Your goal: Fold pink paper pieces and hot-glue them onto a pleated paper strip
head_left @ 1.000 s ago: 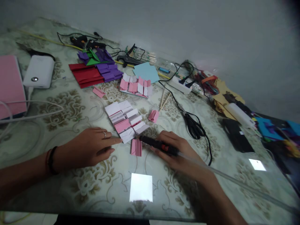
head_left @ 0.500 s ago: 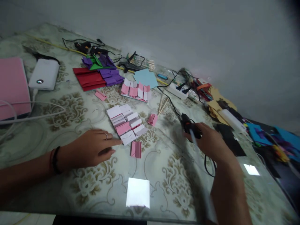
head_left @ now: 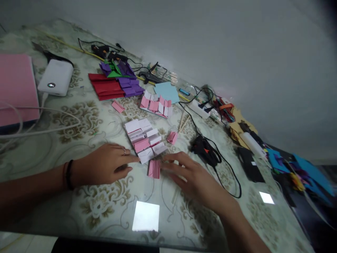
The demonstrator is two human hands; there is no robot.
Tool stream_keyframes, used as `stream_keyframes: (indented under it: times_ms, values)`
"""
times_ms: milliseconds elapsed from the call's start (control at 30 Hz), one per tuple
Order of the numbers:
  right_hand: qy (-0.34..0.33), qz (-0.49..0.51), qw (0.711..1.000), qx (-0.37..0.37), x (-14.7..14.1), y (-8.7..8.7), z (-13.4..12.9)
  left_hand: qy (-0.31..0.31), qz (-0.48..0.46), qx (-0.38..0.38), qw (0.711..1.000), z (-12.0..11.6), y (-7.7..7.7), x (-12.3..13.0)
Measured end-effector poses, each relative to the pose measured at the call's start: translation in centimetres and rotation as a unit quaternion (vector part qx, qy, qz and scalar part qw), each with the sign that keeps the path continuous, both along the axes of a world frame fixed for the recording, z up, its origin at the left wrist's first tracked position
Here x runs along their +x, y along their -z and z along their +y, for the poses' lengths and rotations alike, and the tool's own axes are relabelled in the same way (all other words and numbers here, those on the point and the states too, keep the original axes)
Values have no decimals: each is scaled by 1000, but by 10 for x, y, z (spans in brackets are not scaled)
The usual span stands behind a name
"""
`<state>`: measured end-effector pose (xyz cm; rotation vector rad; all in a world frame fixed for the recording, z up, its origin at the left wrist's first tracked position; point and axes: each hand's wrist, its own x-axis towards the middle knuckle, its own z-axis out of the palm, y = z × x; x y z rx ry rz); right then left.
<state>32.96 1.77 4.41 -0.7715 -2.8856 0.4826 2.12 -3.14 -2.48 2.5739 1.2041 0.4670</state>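
Left hand (head_left: 106, 164), right hand (head_left: 193, 175) part-open, seemingly empty by paper (head_left: 143, 144); clear packet (head_left: 161, 71) holds sticks (head_left: 172, 77).

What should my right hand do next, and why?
Probably close the right hand gently on the nearest pink piece: the fingertips are at its edge, while the left hand has a fingertip by the folded pink-and-white paper.

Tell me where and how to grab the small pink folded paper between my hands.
Probably best to pinch the near half of the pink folded paper by its two long edges, coming from above on the near side. Its creases run lengthwise, and its far end lies close to the white-and-pink folded panel.
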Motion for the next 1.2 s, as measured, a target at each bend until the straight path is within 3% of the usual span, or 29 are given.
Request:
stream_keyframes:
  times_ms: [133, 233, 400, 533, 833, 1200]
  values:
    - [-21, 10, 999, -22, -19, 14, 0, -5, -11, -11, 1000, -1, -1, 1]
    - [-44, 31, 998, -28, -20, 12, 3, -6, -18, -15, 1000, -1, 0, 1]
    - [-67, 87, 990, 88, -34, -3, 8, -1, -19, -21, 1000, 0, 1, 1]
    - [-79, 81, 985, 127, -51, 0, 13, -4, -18, -20, 1000, 0, -2, 2]
    - [-82, 78, 987, 111, -55, 20, 20, 0, -17, -11, 1000, 0, 2, 2]
    - [-72, 70, 990, 99, -52, 25, 24, 4, 4, 12, 1000, 0, 3, 1]
